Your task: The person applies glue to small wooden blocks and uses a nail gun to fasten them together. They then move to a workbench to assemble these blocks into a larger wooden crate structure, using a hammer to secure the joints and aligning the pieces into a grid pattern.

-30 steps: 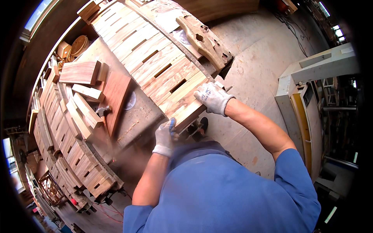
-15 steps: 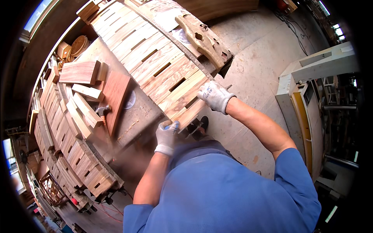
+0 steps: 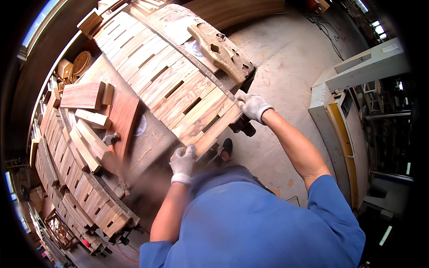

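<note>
A long row of light, striped wooden pieces (image 3: 178, 96) with dark slots between them runs away from me on a bench. Nearest my body lies the end wooden strip (image 3: 214, 134), crosswise to the row. My left hand (image 3: 182, 164), in a whitish work glove, is closed at its left end, thumb on top. At the far right end my right hand (image 3: 254, 107), gloved too, has its fingers curled round the corner. The undersides of both grips are hidden.
Left of the row, a grey bench surface (image 3: 156, 143) carries a reddish board (image 3: 126, 120), loose wood blocks (image 3: 82, 95) and a hammer (image 3: 110, 137). A second slotted row (image 3: 80, 178) stands further left. A holed, irregular wood slab (image 3: 219, 51) lies beyond my right hand; a white machine frame (image 3: 319, 102) stands right.
The view has shifted slightly, moving the bench leftward in the picture. Both hands remain at the strip's ends, and the nearest strips now look closer together and more even.
</note>
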`<action>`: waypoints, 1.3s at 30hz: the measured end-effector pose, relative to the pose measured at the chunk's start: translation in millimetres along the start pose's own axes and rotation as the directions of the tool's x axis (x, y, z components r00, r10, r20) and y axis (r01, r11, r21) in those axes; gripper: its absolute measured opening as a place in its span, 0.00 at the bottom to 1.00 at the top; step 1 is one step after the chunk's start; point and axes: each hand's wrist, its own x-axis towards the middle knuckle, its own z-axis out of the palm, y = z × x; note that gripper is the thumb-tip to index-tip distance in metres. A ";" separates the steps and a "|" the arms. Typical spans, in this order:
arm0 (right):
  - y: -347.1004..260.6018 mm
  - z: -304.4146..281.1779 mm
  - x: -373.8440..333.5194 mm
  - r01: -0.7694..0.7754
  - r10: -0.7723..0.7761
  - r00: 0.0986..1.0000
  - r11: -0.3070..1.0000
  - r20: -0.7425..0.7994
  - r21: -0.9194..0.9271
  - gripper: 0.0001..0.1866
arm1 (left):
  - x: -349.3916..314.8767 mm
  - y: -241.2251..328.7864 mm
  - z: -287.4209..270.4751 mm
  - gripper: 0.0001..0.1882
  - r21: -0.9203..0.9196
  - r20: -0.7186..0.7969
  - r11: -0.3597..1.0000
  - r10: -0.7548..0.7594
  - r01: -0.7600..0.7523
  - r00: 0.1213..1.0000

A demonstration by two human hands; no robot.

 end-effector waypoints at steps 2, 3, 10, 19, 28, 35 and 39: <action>7.6 4.9 4.7 0.017 -0.017 0.999 1.000 0.040 0.006 0.20 | 6.7 -8.4 0.0 0.18 0.017 -0.007 0.999 0.039 -0.039 0.999; 11.9 8.3 6.8 0.024 -0.025 0.998 1.000 0.060 0.011 0.20 | 5.6 -7.0 1.2 0.17 0.012 -0.004 0.999 0.039 -0.038 0.999; 8.5 5.5 6.9 0.024 -0.029 0.995 0.998 0.095 0.052 0.18 | 3.5 -5.9 2.6 0.19 0.083 -0.005 0.994 0.075 -0.075 0.997; 13.5 13.9 5.3 0.008 -0.011 0.999 0.998 0.043 0.063 0.20 | 18.8 -32.3 1.2 0.13 0.044 0.014 0.989 0.144 -0.144 0.990; 9.1 9.6 0.7 0.010 -0.012 0.999 0.998 0.044 0.056 0.20 | 5.1 -16.7 -0.5 0.12 -0.105 0.036 0.994 0.042 -0.038 0.998; 17.1 21.4 3.7 0.040 -0.038 0.999 0.996 -0.029 0.078 0.19 | 15.3 -25.4 -2.7 0.11 0.000 0.037 0.991 0.131 -0.131 0.991; 14.8 18.9 5.3 0.030 -0.031 0.999 0.997 0.009 0.066 0.18 | 10.6 -19.7 -4.9 0.10 -0.047 0.056 0.994 0.102 -0.100 0.993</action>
